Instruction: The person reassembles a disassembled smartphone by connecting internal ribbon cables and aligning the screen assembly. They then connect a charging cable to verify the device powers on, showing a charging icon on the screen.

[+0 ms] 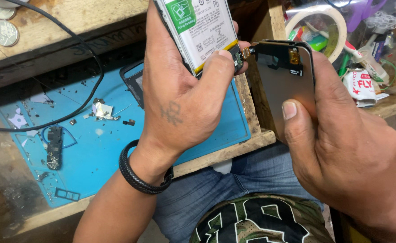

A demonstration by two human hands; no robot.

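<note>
Left hand grip closed on an opened phone body, thumb pressing its lower corner beside the white battery. Right hand grip closed on the detached screen panel, thumb on its back. A short flex cable joins both parts. Below left, blue mat on the counter, holding small parts and a black cable. Far right: tape roll.

1. Centre of the frame is filled by the left hand gripping the opened phone body; the right hand with the screen panel blocks the right side.
2. Only a narrow gap separates the two parts, bridged by a flex cable.
3. On the blue mat, lower left, open patches lie between scattered small parts.
4. A black cable crosses the upper left.
5. The upper right corner is crowded with a tape roll and tubes.
</note>
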